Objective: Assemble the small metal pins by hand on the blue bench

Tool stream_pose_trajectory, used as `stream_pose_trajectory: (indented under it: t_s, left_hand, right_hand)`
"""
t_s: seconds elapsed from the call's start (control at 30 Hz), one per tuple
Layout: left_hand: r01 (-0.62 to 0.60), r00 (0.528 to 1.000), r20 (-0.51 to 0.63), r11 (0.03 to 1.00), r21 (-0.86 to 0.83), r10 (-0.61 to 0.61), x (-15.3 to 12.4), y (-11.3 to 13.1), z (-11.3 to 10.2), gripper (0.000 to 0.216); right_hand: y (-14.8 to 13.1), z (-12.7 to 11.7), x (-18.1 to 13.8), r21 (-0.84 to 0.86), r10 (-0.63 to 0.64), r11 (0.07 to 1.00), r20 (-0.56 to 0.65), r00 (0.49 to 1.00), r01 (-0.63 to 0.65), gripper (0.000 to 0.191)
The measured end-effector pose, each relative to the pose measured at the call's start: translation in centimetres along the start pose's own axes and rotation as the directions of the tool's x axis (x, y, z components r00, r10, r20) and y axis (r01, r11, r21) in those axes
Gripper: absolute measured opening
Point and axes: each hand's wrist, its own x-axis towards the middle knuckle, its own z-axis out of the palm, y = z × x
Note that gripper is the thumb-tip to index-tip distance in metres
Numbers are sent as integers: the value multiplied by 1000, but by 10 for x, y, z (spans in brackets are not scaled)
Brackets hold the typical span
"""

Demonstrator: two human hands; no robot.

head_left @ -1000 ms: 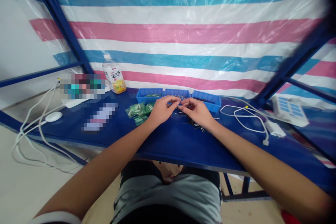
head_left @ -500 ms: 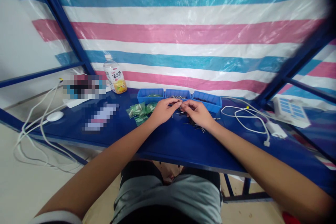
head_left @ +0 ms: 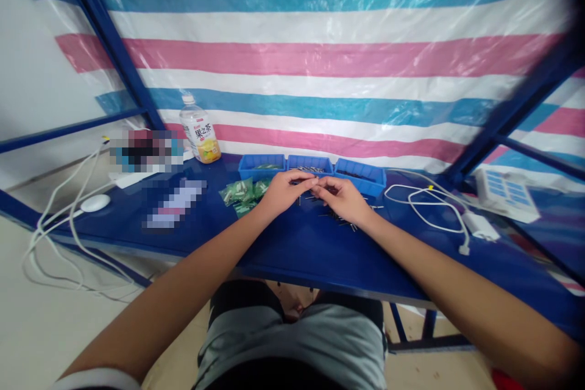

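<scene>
My left hand and my right hand meet fingertip to fingertip just in front of the blue bins. Both are closed in a pinch; whatever lies between the fingertips is too small to make out. Thin dark and silvery rods are strewn on the blue table under and beside my right hand. Left of my left hand lie green plastic packets with small pale pieces inside. Behind the hands stand a left bin with green packets, a middle bin with silvery rods and a right bin with dark pieces.
A drink bottle stands at the back left, beside a white power strip. White cables hang over the left edge. At the right lie a looped cable, a plug adapter and a white socket block. Blue posts frame the table.
My fingertips have shifted slightly, with the right fingers curling closer against the left. The arms, bins and packets stay where they were.
</scene>
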Motion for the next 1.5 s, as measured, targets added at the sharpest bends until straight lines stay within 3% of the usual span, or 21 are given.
stream_pose_trajectory:
  t_s: [0.33,0.77,1.03,1.5]
  left_hand:
    - [10,1000,3,998,-57,-10,2,-7,0,33]
    - [-87,996,34,996,12,87,1,-2,-1,23]
    - [-92,995,20,996,-18,93,1,-5,0,25]
    - [26,1000,-14,993,-118,-28,1,-5,1,31]
  right_hand:
    - [-5,1,0,-15,14,1000,61,998,-13,35]
    - [1,-3,0,-81,4,997,23,1000,-2,25]
    - [-4,1,0,9,32,999,39,999,-33,34]
    - [-6,3,0,41,57,997,61,996,-60,37]
